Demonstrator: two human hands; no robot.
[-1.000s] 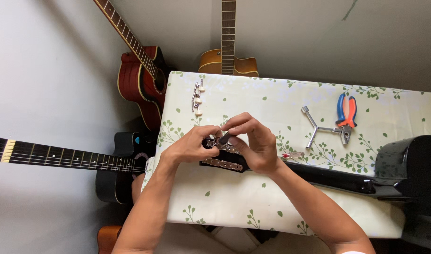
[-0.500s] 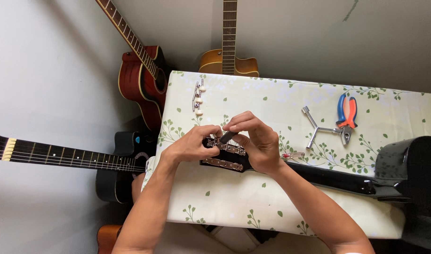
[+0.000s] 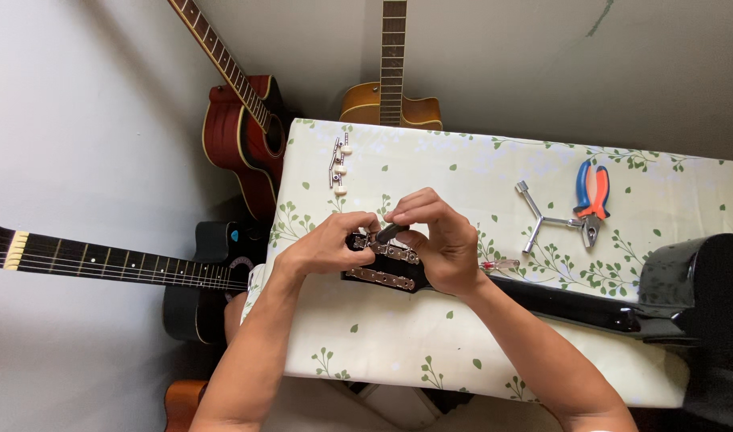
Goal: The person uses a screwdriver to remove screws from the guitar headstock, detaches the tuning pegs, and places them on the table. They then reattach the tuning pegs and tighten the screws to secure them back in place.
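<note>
Steadying the black guitar headstock (image 3: 386,272) on the floral tablecloth (image 3: 462,336), my left hand (image 3: 326,244) curls its fingers against its near end, while my right hand (image 3: 434,240) pinches a small dark tool (a screwdriver, I judge) (image 3: 386,234) over the tuner plate; next comes careful, straight turning

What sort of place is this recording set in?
Probably a small guitar repair corner in a home or shop. Several guitars lean on the walls, such as a red acoustic guitar; orange-and-blue pliers lie on the leaf-patterned tablecloth; both hands work at a black guitar headstock.
</note>
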